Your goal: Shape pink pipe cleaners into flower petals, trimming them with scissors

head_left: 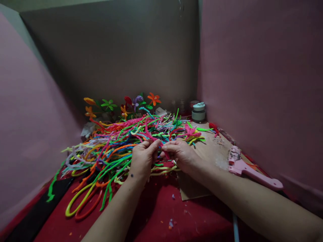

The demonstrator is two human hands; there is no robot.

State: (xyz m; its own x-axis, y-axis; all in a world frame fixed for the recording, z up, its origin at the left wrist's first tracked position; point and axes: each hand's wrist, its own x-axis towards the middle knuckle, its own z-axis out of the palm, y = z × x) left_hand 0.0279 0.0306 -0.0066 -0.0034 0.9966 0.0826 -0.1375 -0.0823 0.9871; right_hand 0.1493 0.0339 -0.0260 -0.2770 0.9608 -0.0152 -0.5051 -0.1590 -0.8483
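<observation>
A pink pipe cleaner [150, 135] runs between my two hands at the front of a big heap of coloured pipe cleaners [118, 148]. My left hand [143, 158] pinches it between thumb and forefinger. Close beside, almost fingertip to fingertip, my right hand [180, 154] is closed on the same pink strand. A short pink end hangs below the fingers. To the right of the heap lies a pink pipe-cleaner flower [191, 131].
Pipe-cleaner flowers [154, 98] stand along the back wall. A lidded jar [199, 112] is at the back right. On the right a pink glue gun [252, 171] lies by a cardboard sheet [214, 153]. Scraps dot the red cloth [161, 208]. Pink walls flank both sides.
</observation>
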